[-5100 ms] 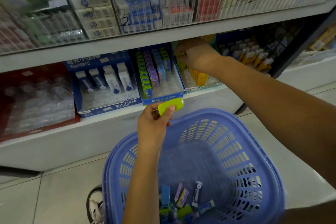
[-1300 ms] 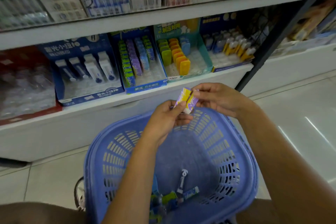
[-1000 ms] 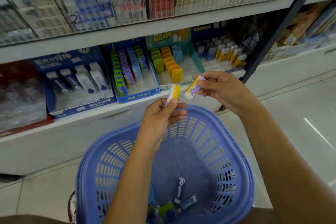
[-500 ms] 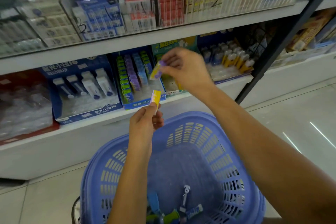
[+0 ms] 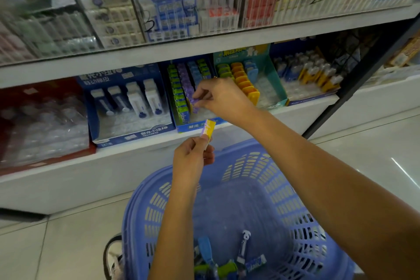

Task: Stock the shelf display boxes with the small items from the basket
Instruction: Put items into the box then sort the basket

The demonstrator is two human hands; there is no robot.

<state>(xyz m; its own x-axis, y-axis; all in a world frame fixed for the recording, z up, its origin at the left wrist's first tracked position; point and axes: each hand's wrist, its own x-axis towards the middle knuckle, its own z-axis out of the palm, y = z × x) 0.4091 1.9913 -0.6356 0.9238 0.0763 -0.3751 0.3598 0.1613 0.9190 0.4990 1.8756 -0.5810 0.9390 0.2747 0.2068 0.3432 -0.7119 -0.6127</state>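
My right hand (image 5: 223,98) reaches into the blue display box (image 5: 195,127) on the lower shelf and pinches a small purple packet (image 5: 195,103) at the front of the box's purple row. My left hand (image 5: 192,158) is above the far rim of the blue basket (image 5: 229,179) and pinches a yellow-and-purple packet (image 5: 208,129) upright. Several small items (image 5: 227,263) lie at the bottom of the basket near its front wall.
Left of that box stands a larger blue box (image 5: 127,107) with white items; right of it a teal box (image 5: 247,79) with green, orange and blue pieces. A white shelf edge (image 5: 204,40) runs above. A dark upright post (image 5: 363,75) stands at the right.
My right hand has lowered its purple packet from above the box down into the purple row. My left hand has stayed put with its yellow packet.
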